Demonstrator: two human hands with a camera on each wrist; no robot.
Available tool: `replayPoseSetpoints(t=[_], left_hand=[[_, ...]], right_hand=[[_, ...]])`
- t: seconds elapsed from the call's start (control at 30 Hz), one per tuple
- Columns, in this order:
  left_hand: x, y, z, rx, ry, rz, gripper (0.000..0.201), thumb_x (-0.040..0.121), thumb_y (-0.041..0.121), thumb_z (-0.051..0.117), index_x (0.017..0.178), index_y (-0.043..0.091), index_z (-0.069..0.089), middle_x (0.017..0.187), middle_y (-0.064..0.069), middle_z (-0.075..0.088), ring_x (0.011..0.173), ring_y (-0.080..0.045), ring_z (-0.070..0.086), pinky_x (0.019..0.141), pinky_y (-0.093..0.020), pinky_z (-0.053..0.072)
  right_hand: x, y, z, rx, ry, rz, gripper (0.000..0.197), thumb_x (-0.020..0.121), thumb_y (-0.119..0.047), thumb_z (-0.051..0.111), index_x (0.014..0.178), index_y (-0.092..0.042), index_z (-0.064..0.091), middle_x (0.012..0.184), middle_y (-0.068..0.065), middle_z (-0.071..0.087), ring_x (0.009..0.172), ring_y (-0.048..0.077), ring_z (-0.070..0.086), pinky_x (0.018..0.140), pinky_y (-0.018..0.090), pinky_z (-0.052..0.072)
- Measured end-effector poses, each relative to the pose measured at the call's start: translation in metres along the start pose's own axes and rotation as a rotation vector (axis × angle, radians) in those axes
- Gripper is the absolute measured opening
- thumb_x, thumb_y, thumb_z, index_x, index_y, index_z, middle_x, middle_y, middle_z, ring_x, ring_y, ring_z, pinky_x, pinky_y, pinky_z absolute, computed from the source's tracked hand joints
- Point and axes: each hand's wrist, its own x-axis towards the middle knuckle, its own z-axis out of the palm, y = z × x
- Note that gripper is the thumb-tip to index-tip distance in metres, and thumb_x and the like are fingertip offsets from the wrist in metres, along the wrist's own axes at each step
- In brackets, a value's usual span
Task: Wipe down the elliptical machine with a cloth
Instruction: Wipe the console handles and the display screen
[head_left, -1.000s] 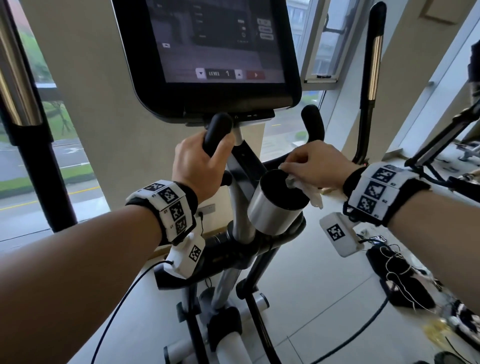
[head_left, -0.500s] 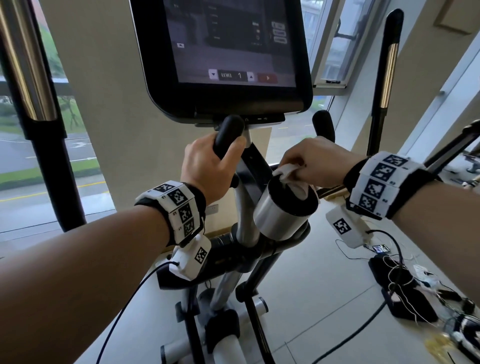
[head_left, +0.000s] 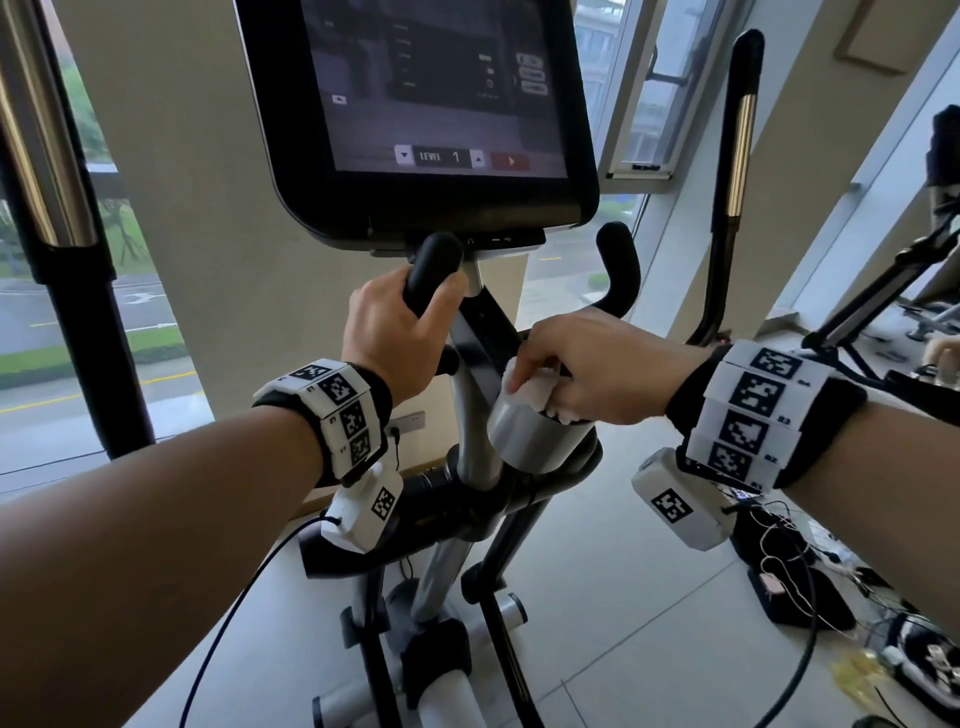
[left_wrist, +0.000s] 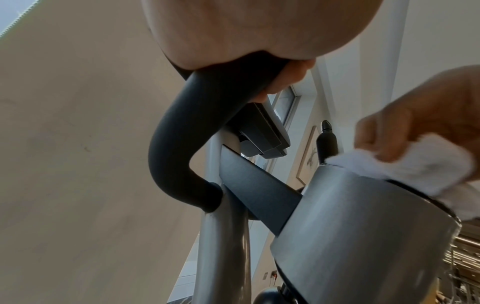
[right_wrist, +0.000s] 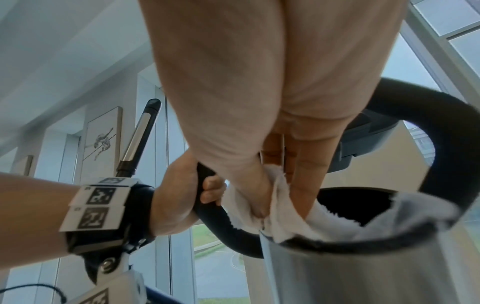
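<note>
Here the right hand (head_left: 597, 364) pinches a soft, limp white fluffy cloth (head_left: 527, 387) over the silver cylindrical cup holder's (head_left: 530, 441) rim at ten o'clock; best bunched. The left hand (head_left: 397, 332) clenches the black curved handlebar (head_left: 431, 270).

Tall windows (head_left: 631, 88) (daylit), tiled floor (head_left: 623, 597)

The console screen (head_left: 436, 93) of the elliptical reads "LEVEL 1" between two arrow buttons. Other on-screen text is too blurred to read.
</note>
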Motion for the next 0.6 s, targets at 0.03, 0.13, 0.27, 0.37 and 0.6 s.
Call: replayPoseSetpoints(t=[0.03, 0.13, 0.27, 0.37, 0.6], left_hand=[[0.0, 0.0, 0.0, 0.0, 0.001, -0.006, 0.041, 0.093, 0.057, 0.055, 0.067, 0.026, 0.05, 0.056, 0.004, 0.054, 0.044, -0.007, 0.048, 0.045, -0.017, 0.039], [0.0, 0.001, -0.001, 0.004, 0.001, -0.025, 0.044, 0.092, 0.059, 0.054, 0.067, 0.023, 0.051, 0.056, 0.0, 0.055, 0.044, -0.009, 0.049, 0.044, -0.02, 0.041], [0.0, 0.004, -0.001, 0.003, 0.008, -0.039, 0.045, 0.091, 0.059, 0.054, 0.066, 0.022, 0.051, 0.056, -0.001, 0.057, 0.043, -0.008, 0.049, 0.044, -0.02, 0.041], [0.0, 0.005, -0.002, 0.001, 0.012, -0.04, 0.044, 0.091, 0.058, 0.054, 0.066, 0.022, 0.05, 0.056, -0.003, 0.057, 0.044, -0.009, 0.05, 0.044, -0.021, 0.042], [0.0, 0.004, -0.001, 0.008, 0.0, -0.032, 0.041, 0.092, 0.056, 0.055, 0.067, 0.023, 0.051, 0.057, 0.0, 0.055, 0.045, -0.008, 0.049, 0.044, -0.019, 0.041]], right_hand=[[-0.006, 0.002, 0.001, -0.004, -0.003, -0.008, 0.04, 0.083, -0.007, 0.065, 0.105, -0.04, 0.075, 0.104, -0.019, 0.063, 0.098, 0.004, 0.06, 0.082, 0.027, 0.057], [-0.026, 0.013, 0.0, -0.026, 0.0, -0.015, 0.03, 0.088, -0.014, 0.065, 0.104, -0.038, 0.074, 0.099, -0.023, 0.061, 0.096, 0.002, 0.058, 0.08, 0.019, 0.05], [-0.04, 0.037, -0.001, -0.048, 0.043, 0.048, 0.022, 0.09, -0.02, 0.067, 0.103, -0.036, 0.074, 0.097, -0.019, 0.065, 0.095, 0.002, 0.059, 0.081, 0.026, 0.052], [-0.037, 0.049, -0.002, -0.03, 0.074, 0.089, 0.021, 0.09, -0.02, 0.068, 0.101, -0.038, 0.074, 0.103, -0.017, 0.068, 0.1, 0.007, 0.061, 0.087, 0.031, 0.055], [-0.01, 0.061, -0.008, -0.026, 0.117, 0.122, 0.026, 0.087, -0.013, 0.067, 0.095, -0.037, 0.073, 0.091, -0.019, 0.07, 0.09, 0.003, 0.064, 0.068, 0.012, 0.045]])
